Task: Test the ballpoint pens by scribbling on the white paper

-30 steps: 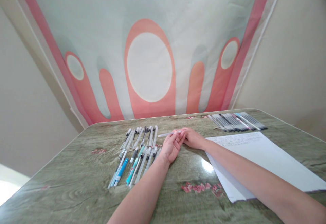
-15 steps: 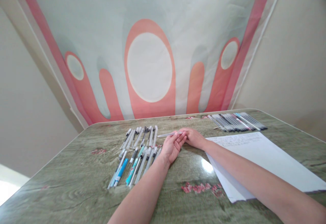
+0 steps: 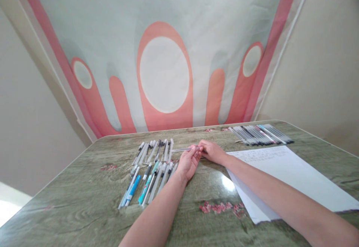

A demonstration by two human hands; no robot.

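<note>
My left hand (image 3: 189, 162) is closed on a thin clear pen (image 3: 181, 149) that points left, toward the upper group of pens. Touching the pen's right end are the pinched fingers of my right hand (image 3: 209, 151). Left of my hands lie two groups of pens: an upper row of clear and black ones (image 3: 153, 151), and a lower row that includes a blue pen (image 3: 134, 189) and a teal pen (image 3: 145, 191).
A row of slim refills or pens (image 3: 258, 134) lies at the back right of the wood-patterned table (image 3: 84, 194). White paper with writing (image 3: 286, 179) sits under my right forearm. A patterned cloth (image 3: 165, 75) hangs behind.
My right fingers have shifted slightly at the pen's right end, and the fingers of my left hand have curled in more. The pen's left tip has moved slightly left.
</note>
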